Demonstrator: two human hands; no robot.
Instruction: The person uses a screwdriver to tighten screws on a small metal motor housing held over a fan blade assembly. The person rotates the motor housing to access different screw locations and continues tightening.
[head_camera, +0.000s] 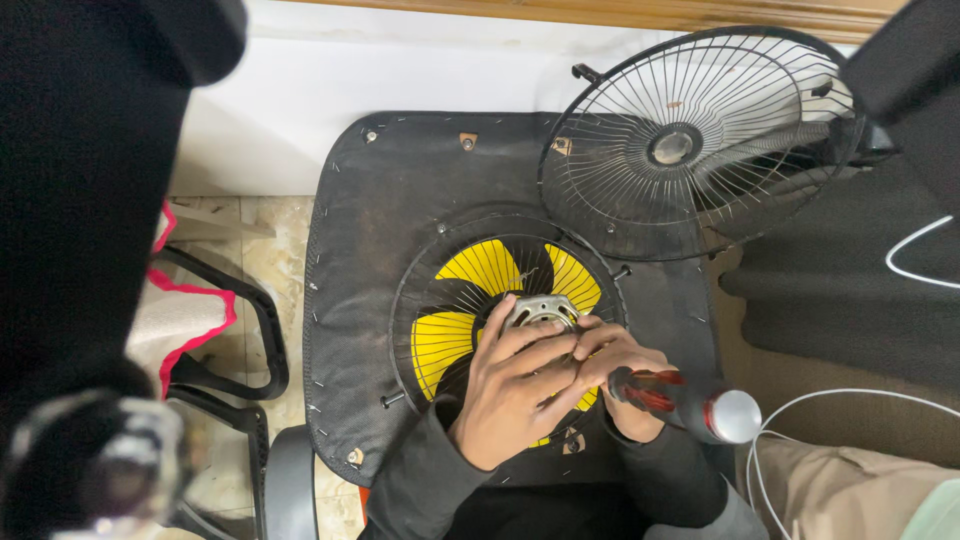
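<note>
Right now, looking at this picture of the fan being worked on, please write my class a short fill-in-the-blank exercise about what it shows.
1. The fan blades under the wire guard are ____ in colour.
2. The right hand holds a screwdriver whose handle is black and ____.
3. The left hand rests on the metal ____ at the centre of the blades.
4. The loose front grille lies at the chair seat's far ____ corner.

Missing words: yellow; red; motor; right
</note>
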